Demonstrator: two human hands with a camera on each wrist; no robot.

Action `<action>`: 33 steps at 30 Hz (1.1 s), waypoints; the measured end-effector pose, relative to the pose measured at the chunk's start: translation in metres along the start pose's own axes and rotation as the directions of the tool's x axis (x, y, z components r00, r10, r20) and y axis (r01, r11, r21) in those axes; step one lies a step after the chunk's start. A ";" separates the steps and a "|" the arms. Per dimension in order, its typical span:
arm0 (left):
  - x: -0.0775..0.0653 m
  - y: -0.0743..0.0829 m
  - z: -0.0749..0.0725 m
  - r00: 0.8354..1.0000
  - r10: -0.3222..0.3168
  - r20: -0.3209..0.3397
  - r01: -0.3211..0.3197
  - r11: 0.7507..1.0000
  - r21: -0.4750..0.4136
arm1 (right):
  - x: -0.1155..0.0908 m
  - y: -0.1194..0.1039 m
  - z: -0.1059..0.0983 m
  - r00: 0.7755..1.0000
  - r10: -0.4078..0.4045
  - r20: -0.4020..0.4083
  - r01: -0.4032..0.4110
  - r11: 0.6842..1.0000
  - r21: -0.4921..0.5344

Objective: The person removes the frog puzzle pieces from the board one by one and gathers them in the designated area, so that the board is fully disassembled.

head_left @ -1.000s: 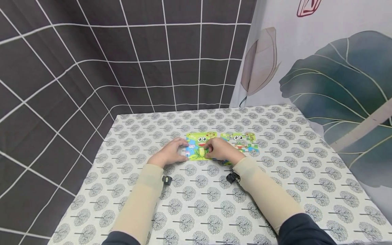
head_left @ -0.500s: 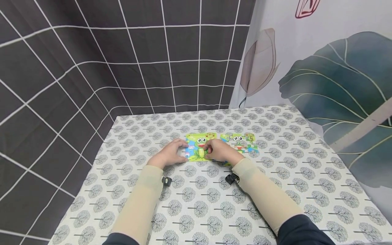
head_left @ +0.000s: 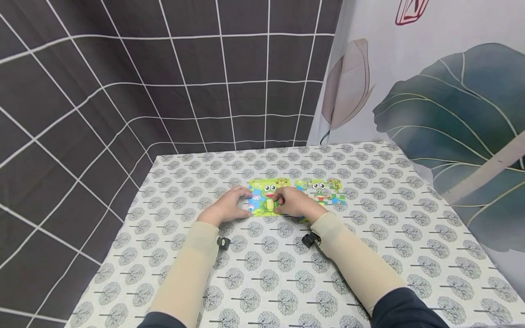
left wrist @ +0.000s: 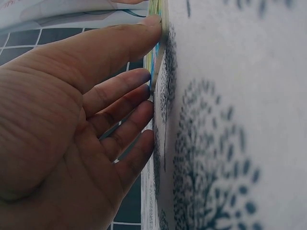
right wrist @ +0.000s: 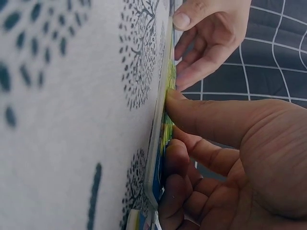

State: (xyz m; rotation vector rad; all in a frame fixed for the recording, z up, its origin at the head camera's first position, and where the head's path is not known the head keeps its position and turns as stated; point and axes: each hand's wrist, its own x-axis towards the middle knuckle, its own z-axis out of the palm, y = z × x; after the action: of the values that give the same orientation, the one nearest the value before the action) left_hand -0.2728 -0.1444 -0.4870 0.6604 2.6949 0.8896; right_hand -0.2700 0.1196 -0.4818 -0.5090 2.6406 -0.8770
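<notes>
A frog puzzle board [head_left: 265, 187], green and blue, lies flat on the patterned tablecloth. My left hand [head_left: 225, 206] spans its left edge, fingers nearly straight; in the left wrist view the thumb [left wrist: 129, 40] rests at the board's edge. Over the board's right part, my right hand [head_left: 296, 201] has its thumb and index fingertips on the picture. The right wrist view shows that thumb [right wrist: 206, 115] on the surface and the other fingers curled beside it; I cannot tell whether they pinch a piece. My right hand hides part of the frog.
To the right lies a second frog picture [head_left: 319, 185] in puzzle pieces, some out of line, partly hidden by the right hand. White tree-print cloth [head_left: 270, 273] covers the table. A dark grid curtain [head_left: 197, 91] hangs behind, a leaf-print curtain [head_left: 447, 100] at right.
Both hands stay at the board with almost no movement. The whole view has shifted very slightly.
</notes>
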 end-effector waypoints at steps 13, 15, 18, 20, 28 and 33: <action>0.001 0.000 0.000 1.000 -0.001 0.000 0.001 1.000 -0.003 | -0.001 0.000 -0.002 0.999 -0.037 -0.020 0.036 0.999 -0.020; 0.001 0.000 0.000 1.000 0.001 0.000 -0.001 1.000 -0.002 | -0.001 0.000 -0.003 0.998 -0.053 -0.021 0.052 0.998 -0.029; 0.001 -0.001 0.000 1.000 0.012 0.003 -0.012 1.000 -0.002 | -0.002 0.000 -0.005 0.998 -0.065 -0.021 0.065 0.997 -0.040; 0.001 -0.001 0.000 1.000 0.017 0.005 -0.017 1.000 -0.006 | -0.003 0.000 -0.005 0.997 -0.070 -0.022 0.069 0.996 -0.053; 0.001 -0.001 0.000 1.000 0.021 0.011 -0.021 1.000 0.000 | -0.004 -0.003 -0.006 0.995 -0.091 -0.032 0.087 0.989 -0.119; 0.001 -0.002 0.001 1.000 0.018 0.007 -0.018 1.000 0.008 | -0.003 -0.003 -0.006 0.996 -0.082 -0.041 0.076 0.989 -0.125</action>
State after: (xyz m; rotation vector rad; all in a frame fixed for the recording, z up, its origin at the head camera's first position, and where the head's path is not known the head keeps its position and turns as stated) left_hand -0.2741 -0.1447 -0.4886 0.6890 2.6921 0.8796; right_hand -0.2690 0.1224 -0.4746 -0.6355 2.7460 -0.7591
